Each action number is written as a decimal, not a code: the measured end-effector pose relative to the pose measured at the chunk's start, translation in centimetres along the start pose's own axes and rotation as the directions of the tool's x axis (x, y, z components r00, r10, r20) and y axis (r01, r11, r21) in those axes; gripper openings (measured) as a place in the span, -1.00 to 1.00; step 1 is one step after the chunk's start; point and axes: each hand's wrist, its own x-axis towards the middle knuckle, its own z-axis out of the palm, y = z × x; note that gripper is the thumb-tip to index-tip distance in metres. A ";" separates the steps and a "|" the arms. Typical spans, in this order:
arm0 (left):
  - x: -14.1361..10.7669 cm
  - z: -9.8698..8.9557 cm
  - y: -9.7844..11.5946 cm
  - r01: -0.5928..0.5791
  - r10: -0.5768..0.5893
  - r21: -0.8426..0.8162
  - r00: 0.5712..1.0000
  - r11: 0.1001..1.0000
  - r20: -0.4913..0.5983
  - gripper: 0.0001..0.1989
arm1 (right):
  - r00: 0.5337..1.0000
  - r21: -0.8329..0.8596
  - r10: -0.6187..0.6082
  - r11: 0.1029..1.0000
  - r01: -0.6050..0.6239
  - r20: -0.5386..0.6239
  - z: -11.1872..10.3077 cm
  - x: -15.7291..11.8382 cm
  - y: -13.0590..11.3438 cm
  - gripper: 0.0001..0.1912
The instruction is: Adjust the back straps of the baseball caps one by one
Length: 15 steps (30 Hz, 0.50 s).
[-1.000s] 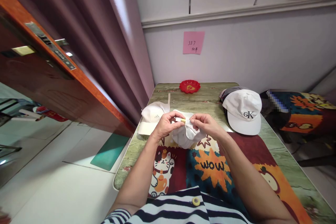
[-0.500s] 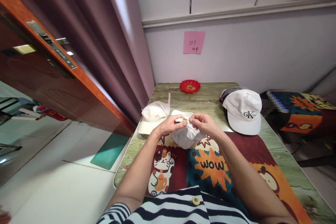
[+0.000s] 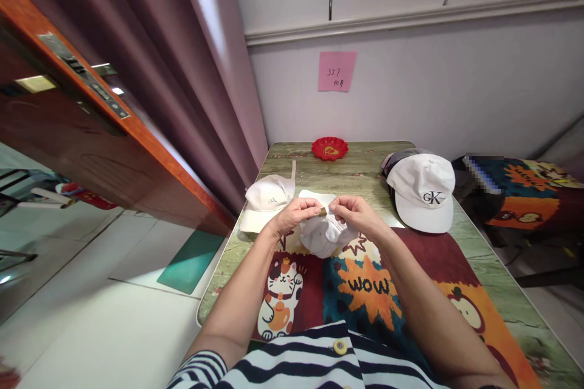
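A white cap (image 3: 323,240) lies on the patterned mat in front of me, its back strap raised between my hands. My left hand (image 3: 297,214) pinches one side of the strap, by a small brass-coloured buckle (image 3: 323,211). On the buckle's other side, the fingertips of my right hand (image 3: 356,214) are closed on the white strap. How far the strap passes through the buckle is hidden by my fingers. To the left rests a cream cap (image 3: 269,197) with its strap sticking up.
Another white cap (image 3: 424,191) with black lettering sits at the right, with darker caps partly behind it. A red scalloped dish (image 3: 330,148) stands at the table's back. The mat (image 3: 369,285) covers the table's front. An orange-edged door (image 3: 150,152) stands at the left.
My left fingers have closed in beside the buckle, covering the white strap end that showed between them. The buckle has turned slightly. The cap and my right hand have barely moved.
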 end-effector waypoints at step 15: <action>-0.9 -2.4 -0.6 0.080 -0.090 0.146 0.994 0.986 0.068 -0.54 | 0.883 -0.184 0.206 0.973 -0.139 0.423 -4.5 -2.7 3.6 -0.54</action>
